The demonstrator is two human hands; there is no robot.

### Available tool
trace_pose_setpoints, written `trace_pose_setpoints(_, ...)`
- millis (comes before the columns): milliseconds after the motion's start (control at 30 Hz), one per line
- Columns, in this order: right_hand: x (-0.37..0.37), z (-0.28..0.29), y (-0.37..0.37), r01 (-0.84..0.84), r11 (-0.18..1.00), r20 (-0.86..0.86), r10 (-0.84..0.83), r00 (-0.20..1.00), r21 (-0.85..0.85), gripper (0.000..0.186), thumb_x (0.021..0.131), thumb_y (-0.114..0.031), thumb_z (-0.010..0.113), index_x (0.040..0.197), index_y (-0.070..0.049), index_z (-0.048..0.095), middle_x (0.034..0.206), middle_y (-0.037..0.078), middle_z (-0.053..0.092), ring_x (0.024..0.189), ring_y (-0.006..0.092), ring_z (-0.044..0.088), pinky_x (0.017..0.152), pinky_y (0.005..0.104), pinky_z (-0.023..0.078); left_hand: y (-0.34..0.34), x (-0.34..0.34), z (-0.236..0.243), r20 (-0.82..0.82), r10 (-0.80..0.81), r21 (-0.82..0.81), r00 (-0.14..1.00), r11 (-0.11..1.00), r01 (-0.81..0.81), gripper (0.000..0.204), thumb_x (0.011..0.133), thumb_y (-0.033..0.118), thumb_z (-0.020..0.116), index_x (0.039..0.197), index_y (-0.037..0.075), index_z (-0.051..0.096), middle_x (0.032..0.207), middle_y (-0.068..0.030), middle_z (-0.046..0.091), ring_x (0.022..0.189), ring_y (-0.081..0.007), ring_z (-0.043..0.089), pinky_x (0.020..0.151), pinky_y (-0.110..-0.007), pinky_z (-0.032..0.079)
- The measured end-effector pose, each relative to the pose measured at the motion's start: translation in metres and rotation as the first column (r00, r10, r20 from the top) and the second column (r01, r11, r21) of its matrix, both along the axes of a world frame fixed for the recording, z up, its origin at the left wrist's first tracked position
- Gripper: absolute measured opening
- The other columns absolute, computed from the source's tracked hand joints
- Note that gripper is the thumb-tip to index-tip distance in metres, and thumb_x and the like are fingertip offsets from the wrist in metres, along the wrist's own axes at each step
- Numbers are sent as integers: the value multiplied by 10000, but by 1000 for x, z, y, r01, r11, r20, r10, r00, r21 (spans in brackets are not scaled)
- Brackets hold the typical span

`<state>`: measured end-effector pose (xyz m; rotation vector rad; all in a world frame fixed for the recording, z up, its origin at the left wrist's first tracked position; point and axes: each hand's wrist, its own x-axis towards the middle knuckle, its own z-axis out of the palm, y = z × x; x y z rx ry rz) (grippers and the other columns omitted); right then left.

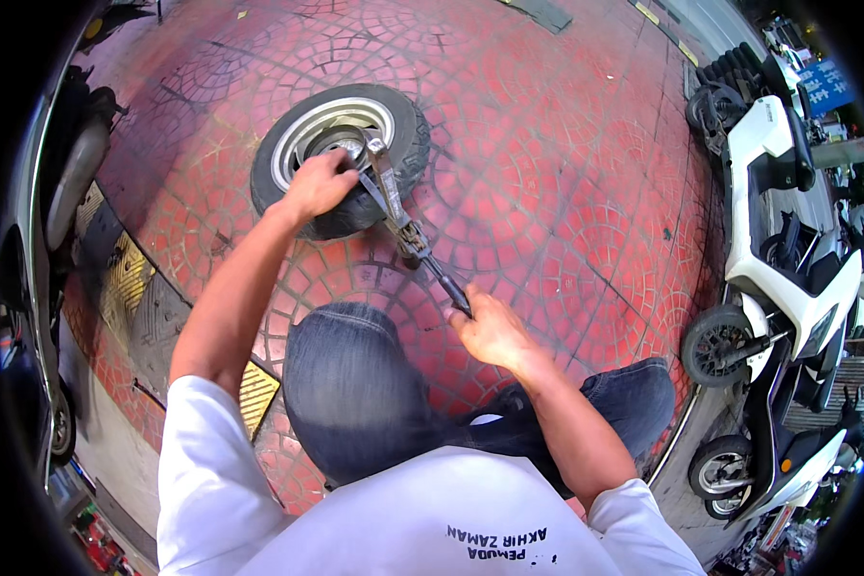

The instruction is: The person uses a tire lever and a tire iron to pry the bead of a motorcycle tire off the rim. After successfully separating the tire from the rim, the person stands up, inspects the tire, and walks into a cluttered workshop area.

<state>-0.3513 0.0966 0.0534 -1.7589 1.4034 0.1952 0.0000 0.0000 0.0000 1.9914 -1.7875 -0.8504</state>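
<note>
A small wheel lies flat on the paving, its black tyre (410, 120) around a silver rim (288, 144). Across the tyre's near right side rests a hinged metal bead breaker (386, 187), worn and greyish, with a black handle slanting toward me. My left hand (322, 185) is closed by the tool's upper end, over the rim's near edge; its fingers curl at the metal arm, and their tips are partly hidden. My right hand (492, 329) wraps round the end of the black handle, low and to the right of the wheel.
My jeans-clad knee (346, 384) is close below the tool. Red patterned paving (547, 182) surrounds the wheel. Yellow ramp plates (130, 278) lie on the left beside a parked vehicle. White scooters (754, 192) stand along the right.
</note>
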Motion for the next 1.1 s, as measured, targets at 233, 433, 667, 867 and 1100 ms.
trace_pose_setpoints(233,11,-13,-9,111,994,24,-111,994,-19,404,960,-390,719,983,-1,612,856,251,688,894,469,689,789,542,513,-51,-33,-40,155,173,22,973,984,-178,631,1001,554,534,1238,-23,626,1234,-307,707,1181,-460,678,1028,-541,517)
trace_pose_setpoints(433,6,-16,-18,146,989,3,-146,989,37,436,946,-437,727,875,-16,640,780,237,676,831,457,692,753,536,517,-53,-43,-38,185,140,92,973,983,-159,582,1012,516,531,1142,-25,700,1256,-271,705,1218,-448,643,1034,-553,509)
trace_pose_setpoints(667,16,-72,-9,135,991,-134,-137,982,-21,444,947,-476,702,933,-32,716,846,268,719,881,488,695,792,568,536,-41,-36,-65,149,197,-81,969,979,-187,359,930,337,631,998,-12,683,1100,-264,704,1114,-458,657,970,-567,516)
trace_pose_setpoints(867,37,-178,-18,214,977,112,-211,971,-18,484,945,-521,682,1116,-75,755,927,257,720,938,469,687,841,533,539,-62,-38,-57,180,186,-58,966,982,-178,363,939,348,623,1057,6,653,1126,-249,698,1130,-439,643,966,-551,511)
trace_pose_setpoints(1100,35,-161,-18,261,963,177,-268,947,61,471,933,-501,710,1119,-70,752,923,232,729,923,417,705,845,503,535,-51,-36,-60,307,162,-189,938,976,-107,364,977,381,598,1088,40,660,1113,-219,701,1131,-421,635,979,-536,511)
